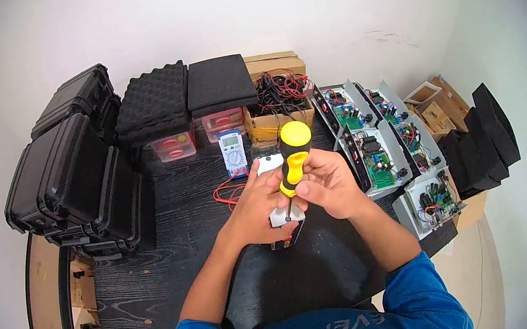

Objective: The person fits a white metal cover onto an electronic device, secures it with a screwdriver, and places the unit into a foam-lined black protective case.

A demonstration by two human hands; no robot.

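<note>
A yellow and black screwdriver (294, 166) stands almost upright, with my right hand (330, 184) wrapped round the lower part of its handle. Its shaft points down at the near end of a white box-shaped case (270, 163). Along the left side of that case lies my left hand (257, 208), gripping it, with the thumb near the screwdriver's tip. Both hands cover much of the case's top. Just beyond my left hand is a blue and white multimeter (233, 152) with red test leads (226, 192).
Black hard cases (61, 179) are stacked at the left. Dark foam sheets (153, 99) lie on plastic drawers (174, 146) at the back, beside a cardboard box (262, 128) of cables (282, 91). Several opened units with circuit boards (379, 161) line the right of the black table (157, 282).
</note>
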